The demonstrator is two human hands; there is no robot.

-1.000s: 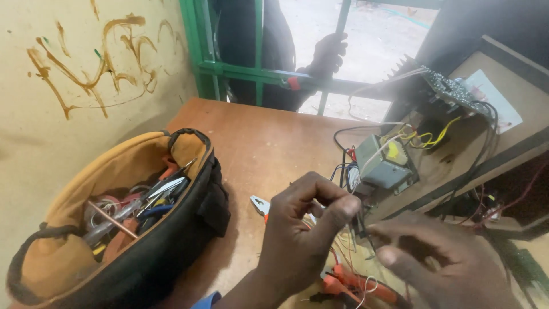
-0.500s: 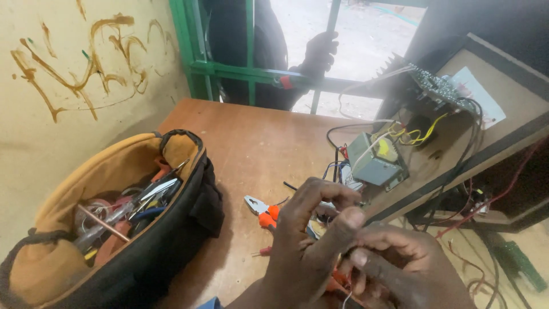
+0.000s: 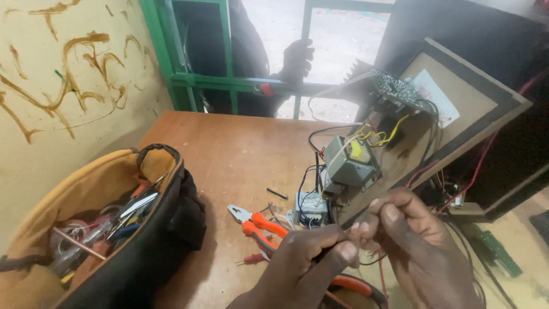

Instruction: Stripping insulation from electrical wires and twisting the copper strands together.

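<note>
My left hand [image 3: 309, 266] and my right hand [image 3: 417, 246] meet low in the middle, fingertips pinched together on a thin wire [image 3: 353, 236] that is mostly hidden between them. Just beyond them sits an opened electronic unit with a grey transformer [image 3: 350, 166], a small blue-and-white transformer [image 3: 311, 207] and a circuit board [image 3: 394, 91] on a tilted wooden panel [image 3: 457, 103]. Orange-handled pliers [image 3: 254, 223] lie on the wooden table [image 3: 229, 149] left of my hands. More orange handles [image 3: 349, 283] show under my wrists.
An open tool bag [image 3: 114, 229] full of screwdrivers and tools stands at the left. A red-tipped probe [image 3: 251, 260] lies near the pliers. Behind a green window grille [image 3: 229, 83] another person's hand [image 3: 297, 57] grips a bar. Red wires [image 3: 480, 166] hang at the right.
My view has shifted and my two hands have come closer together, closing on the thin wire. The pliers, previously partly covered by my left hand, now lie in plain view.
</note>
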